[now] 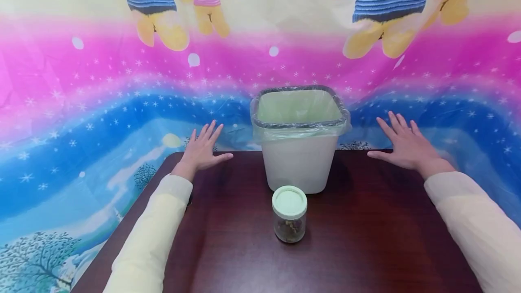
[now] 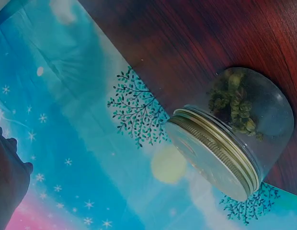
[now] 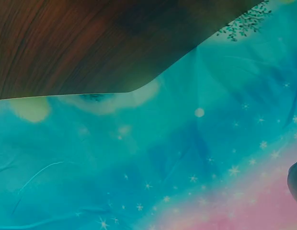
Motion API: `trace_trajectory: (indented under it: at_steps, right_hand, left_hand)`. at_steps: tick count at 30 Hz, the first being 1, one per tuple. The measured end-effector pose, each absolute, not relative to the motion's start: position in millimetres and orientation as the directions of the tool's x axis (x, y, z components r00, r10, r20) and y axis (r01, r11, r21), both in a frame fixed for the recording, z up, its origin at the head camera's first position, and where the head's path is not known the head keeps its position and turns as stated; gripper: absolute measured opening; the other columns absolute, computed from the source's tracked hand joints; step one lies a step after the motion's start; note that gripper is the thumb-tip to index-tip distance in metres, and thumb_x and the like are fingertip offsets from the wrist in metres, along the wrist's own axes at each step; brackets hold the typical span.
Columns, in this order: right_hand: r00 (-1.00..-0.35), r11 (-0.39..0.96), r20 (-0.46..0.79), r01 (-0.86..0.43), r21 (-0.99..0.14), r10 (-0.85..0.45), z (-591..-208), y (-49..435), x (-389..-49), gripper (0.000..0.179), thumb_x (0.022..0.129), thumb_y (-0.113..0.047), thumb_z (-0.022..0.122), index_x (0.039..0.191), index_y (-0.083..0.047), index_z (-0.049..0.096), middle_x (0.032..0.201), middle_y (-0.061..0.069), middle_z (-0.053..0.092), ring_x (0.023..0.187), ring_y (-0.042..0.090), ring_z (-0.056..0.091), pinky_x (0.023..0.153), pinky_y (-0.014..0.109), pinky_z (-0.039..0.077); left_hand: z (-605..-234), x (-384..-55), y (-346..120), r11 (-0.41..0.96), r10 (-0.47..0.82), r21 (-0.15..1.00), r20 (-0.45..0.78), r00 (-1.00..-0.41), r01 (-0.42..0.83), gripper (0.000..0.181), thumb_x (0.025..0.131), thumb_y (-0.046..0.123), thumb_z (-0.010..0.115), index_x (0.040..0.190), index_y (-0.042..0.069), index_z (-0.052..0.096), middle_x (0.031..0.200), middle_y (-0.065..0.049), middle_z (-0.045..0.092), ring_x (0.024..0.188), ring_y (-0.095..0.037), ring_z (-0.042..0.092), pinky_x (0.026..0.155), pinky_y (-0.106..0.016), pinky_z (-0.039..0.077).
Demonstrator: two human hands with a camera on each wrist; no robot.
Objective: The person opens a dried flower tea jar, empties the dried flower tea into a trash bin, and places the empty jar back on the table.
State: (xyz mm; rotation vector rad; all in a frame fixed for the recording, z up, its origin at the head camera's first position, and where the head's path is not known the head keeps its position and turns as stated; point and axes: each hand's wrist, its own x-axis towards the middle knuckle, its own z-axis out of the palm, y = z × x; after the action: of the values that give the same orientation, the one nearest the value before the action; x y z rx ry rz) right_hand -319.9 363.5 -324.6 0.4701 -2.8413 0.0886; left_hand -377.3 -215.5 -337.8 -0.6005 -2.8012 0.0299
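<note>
My left hand (image 1: pixel 202 150) is held over the far left of the table with its fingers spread, holding nothing. Over the far right, my right hand (image 1: pixel 407 148) is spread the same way and is also bare. Between them stands a white waste bin (image 1: pixel 299 162) lined with a clear plastic bag (image 1: pixel 301 131). Nearer to me, a small glass jar (image 1: pixel 290 227) with a pale green lid (image 1: pixel 289 201) holds dark dried bits. The left wrist view shows a clear jar (image 2: pixel 275 122) with a metallic screw lid (image 2: pixel 211 155) and greenish-brown dried pieces inside; my left forearm largely hides that spot in the head view.
The dark reddish-brown table (image 1: pixel 358 243) has a rounded far left corner. A printed cloth (image 1: pixel 101 89) with bears, snowflakes and trees hangs behind it and down its sides. The bin stands close to the table's far edge.
</note>
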Motion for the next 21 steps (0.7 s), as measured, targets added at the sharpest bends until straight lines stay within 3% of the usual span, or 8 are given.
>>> trace_trajectory:
  at_steps: [11, 16, 21]
  right_hand:
    - [-0.901, 0.931, 0.271, -0.363, -0.046, -0.338, -319, 355, -312, 0.101, 0.089, -0.062, 0.056, 0.156, -0.016, -0.004, 0.159, 0.016, -0.013, 0.143, 0.031, -0.018, 0.111, 0.051, -0.015]
    - [-0.911, 0.926, 0.246, -0.365, -0.101, -0.332, -317, 349, -304, 0.101, 0.089, -0.062, 0.057, 0.156, -0.015, -0.002, 0.160, 0.015, -0.008, 0.145, 0.032, -0.011, 0.113, 0.053, -0.007]
    - [-0.929, 0.920, 0.201, -0.347, -0.183, -0.311, -319, 343, -295, 0.104, 0.087, -0.063, 0.059, 0.157, -0.015, 0.000, 0.161, 0.015, -0.005, 0.144, 0.039, -0.007, 0.110, 0.064, 0.002]
  left_hand:
    - [-335, -371, -209, 0.906, 0.413, -0.024, 0.267, -0.871, 0.422, 0.102, 0.084, 0.078, 0.043, 0.157, 0.021, 0.002, 0.162, -0.010, -0.001, 0.146, -0.034, 0.005, 0.113, -0.059, 0.002]
    - [-335, -366, -206, 0.893, 0.428, 0.014, 0.284, -0.858, 0.450, 0.101, 0.084, 0.078, 0.044, 0.158, 0.021, 0.005, 0.162, -0.010, 0.001, 0.146, -0.032, 0.004, 0.113, -0.058, 0.000]
    - [-338, -359, -205, 0.888, 0.425, 0.051, 0.284, -0.859, 0.456, 0.101, 0.084, 0.077, 0.046, 0.158, 0.021, 0.007, 0.162, -0.011, 0.006, 0.146, -0.033, 0.009, 0.113, -0.059, 0.004]
